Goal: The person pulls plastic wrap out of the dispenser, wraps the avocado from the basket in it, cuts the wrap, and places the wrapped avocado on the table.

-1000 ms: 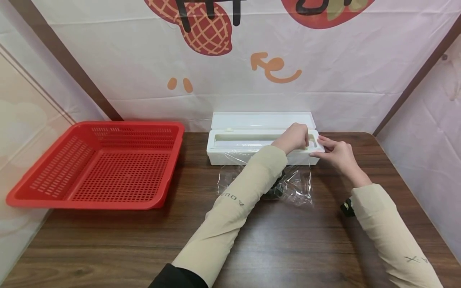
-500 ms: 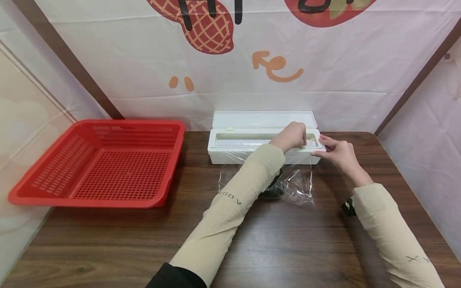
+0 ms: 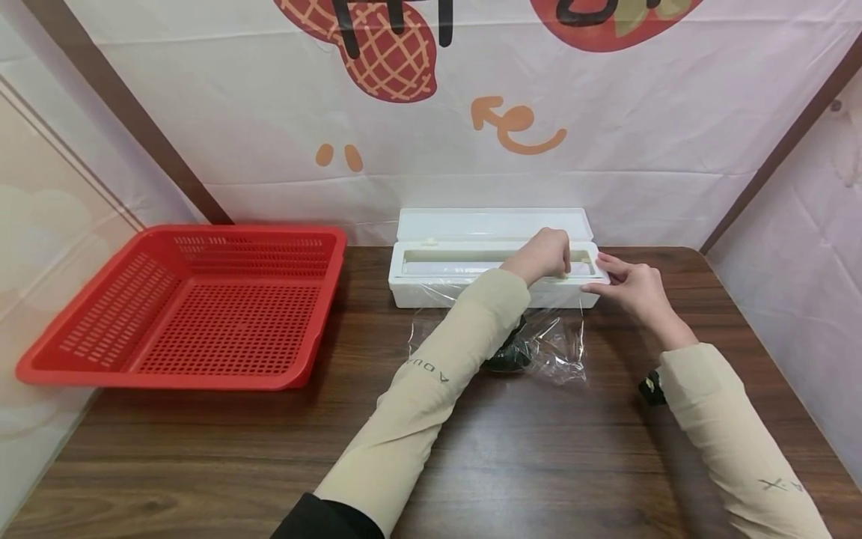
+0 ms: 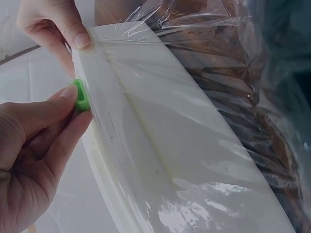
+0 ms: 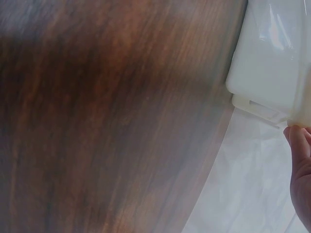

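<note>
A white plastic-wrap dispenser box (image 3: 431,292) stands with its lid (image 3: 491,224) raised at the back of the table. Clear plastic wrap (image 3: 559,352) stretches over its front edge and hangs crumpled onto the tabletop. My left hand (image 3: 542,253) reaches across to the box's right part. In the left wrist view, thumb and fingers pinch a small green slide cutter (image 4: 81,95) at the box's edge, against the film. My right hand (image 3: 636,290) grips the right end of the box, thumb at the front and fingers on top. The right wrist view shows only part of that hand (image 5: 301,165).
A red perforated plastic basket (image 3: 296,378) sits to the left on the brown wooden table (image 3: 539,464). Printed white cloth (image 3: 431,172) hangs directly behind the box. A dark object (image 3: 508,355) shows partly beneath the left forearm.
My left hand has slid a little to the left along the box's edge. The right hand keeps its hold on the box's end.
</note>
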Available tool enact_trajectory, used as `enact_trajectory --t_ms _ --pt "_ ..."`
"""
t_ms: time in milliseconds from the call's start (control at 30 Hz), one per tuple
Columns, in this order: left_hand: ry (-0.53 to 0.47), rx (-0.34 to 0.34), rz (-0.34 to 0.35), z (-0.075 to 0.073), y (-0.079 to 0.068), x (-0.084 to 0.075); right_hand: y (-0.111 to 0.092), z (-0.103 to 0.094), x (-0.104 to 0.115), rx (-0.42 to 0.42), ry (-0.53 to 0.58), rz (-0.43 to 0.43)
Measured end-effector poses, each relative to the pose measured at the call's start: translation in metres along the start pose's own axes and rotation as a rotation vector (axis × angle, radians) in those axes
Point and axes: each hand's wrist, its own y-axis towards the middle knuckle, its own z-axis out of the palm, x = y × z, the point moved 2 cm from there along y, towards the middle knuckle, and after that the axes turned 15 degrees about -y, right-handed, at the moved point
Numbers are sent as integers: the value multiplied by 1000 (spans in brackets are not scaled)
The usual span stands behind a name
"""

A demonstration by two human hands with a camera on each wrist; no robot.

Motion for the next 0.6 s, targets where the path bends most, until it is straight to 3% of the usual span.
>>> enact_trajectory --t_ms 600 --pt "-10 14 -12 0 -2 3 -1 0 -1 -6 -18 -6"
